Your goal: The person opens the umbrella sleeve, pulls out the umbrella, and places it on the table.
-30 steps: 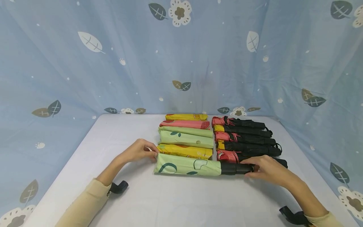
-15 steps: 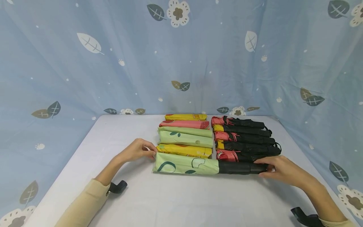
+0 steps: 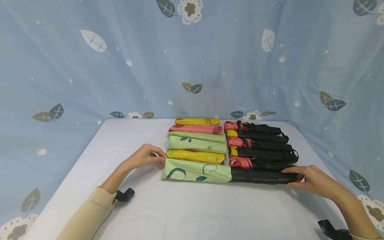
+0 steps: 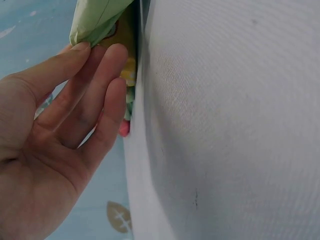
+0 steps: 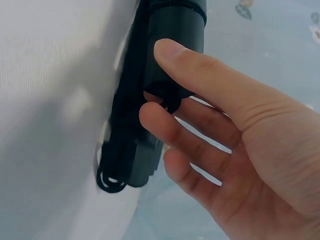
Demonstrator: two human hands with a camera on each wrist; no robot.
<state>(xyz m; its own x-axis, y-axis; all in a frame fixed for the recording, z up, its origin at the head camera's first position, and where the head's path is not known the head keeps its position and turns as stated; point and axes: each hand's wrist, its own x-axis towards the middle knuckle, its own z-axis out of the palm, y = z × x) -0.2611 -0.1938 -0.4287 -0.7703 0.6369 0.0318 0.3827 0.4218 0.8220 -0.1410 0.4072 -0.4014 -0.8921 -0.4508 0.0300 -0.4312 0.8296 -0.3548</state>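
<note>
A pale green umbrella sleeve (image 3: 196, 170) with leaf prints lies flat at the front of the rows. My left hand (image 3: 147, 156) pinches its closed left corner between thumb and fingertips, as the left wrist view also shows. Out of the sleeve's right end sticks a black folded umbrella (image 3: 255, 176), its upper part still inside and hidden. My right hand (image 3: 315, 181) holds the umbrella's handle end; in the right wrist view the thumb lies on the black handle (image 5: 175, 50), with fingers curled beneath it.
Behind the green sleeve lie several flat sleeves, including a yellow sleeve (image 3: 195, 156) and a pink sleeve (image 3: 195, 129). To their right is a row of several folded umbrellas (image 3: 264, 155) with pink or yellow ends. A patterned blue curtain (image 3: 135, 66) hangs behind the white table (image 3: 192, 210).
My right hand has moved to the right, drawing the black umbrella further out of the green sleeve, so more black shows. My left hand has stayed at the sleeve's corner.
</note>
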